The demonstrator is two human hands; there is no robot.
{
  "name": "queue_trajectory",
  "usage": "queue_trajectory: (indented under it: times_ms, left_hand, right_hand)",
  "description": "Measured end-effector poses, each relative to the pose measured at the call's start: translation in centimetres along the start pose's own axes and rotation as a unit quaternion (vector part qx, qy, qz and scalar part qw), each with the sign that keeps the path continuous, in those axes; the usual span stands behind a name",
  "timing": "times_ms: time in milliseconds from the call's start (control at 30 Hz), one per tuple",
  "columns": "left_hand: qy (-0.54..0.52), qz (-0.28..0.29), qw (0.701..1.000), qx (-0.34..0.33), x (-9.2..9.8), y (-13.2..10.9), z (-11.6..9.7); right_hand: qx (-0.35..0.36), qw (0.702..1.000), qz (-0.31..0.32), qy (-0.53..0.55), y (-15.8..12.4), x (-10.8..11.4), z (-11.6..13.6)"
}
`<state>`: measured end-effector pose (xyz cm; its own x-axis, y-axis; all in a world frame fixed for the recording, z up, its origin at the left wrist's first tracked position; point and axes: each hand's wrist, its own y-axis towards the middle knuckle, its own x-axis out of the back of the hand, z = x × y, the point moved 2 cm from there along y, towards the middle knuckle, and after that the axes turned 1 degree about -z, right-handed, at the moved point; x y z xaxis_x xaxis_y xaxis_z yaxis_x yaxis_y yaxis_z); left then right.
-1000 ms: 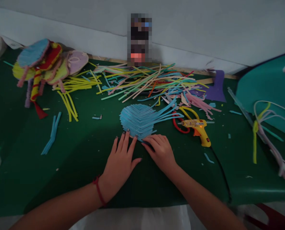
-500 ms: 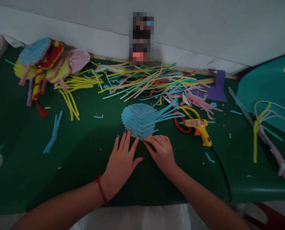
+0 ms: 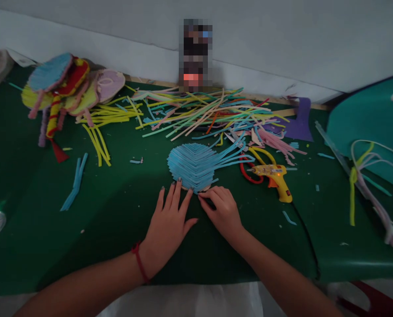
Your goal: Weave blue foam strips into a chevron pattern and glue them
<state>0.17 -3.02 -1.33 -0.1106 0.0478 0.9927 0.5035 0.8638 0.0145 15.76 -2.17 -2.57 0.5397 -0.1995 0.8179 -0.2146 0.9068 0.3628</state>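
Note:
A round disc (image 3: 191, 165) covered in blue pipe cleaners laid in a V pattern lies on the green table in front of me. Several long blue pipe-cleaner ends (image 3: 232, 157) fan out from its right side. My left hand (image 3: 170, 220) lies flat and spread, its fingertips on the disc's lower edge. Beside it, my right hand (image 3: 223, 208) pinches with thumb and forefinger at the disc's bottom edge, where a blue pipe cleaner ends. The tip inside that pinch is mostly hidden.
To the right lie a yellow glue gun (image 3: 278, 178) with a lit orange light and scissors (image 3: 251, 172) with red and yellow handles. Loose pipe cleaners (image 3: 196, 115) are heaped at the back. Finished paddle-shaped pieces (image 3: 51, 79) are stacked at the left, and a teal sheet (image 3: 364, 119) lies right.
The right hand's thumb and forefinger have shifted very slightly at the disc's bottom edge. The left hand and the disc stay in place; the view has moved a little.

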Motion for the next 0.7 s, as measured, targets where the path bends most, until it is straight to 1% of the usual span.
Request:
queue_trajectory:
  times_ms: [467, 700]
  left_hand:
    - [0.0, 0.001, 1.0, 0.001, 0.08, -0.09, -0.12]
    - [0.001, 0.004, 1.0, -0.002, 0.12, -0.02, -0.13]
  right_hand:
    - [0.009, 0.999, -0.005, 0.044, 0.16, 0.5, -0.18]
    - [-0.003, 0.998, 0.0, 0.059, 0.24, 0.62, -0.42]
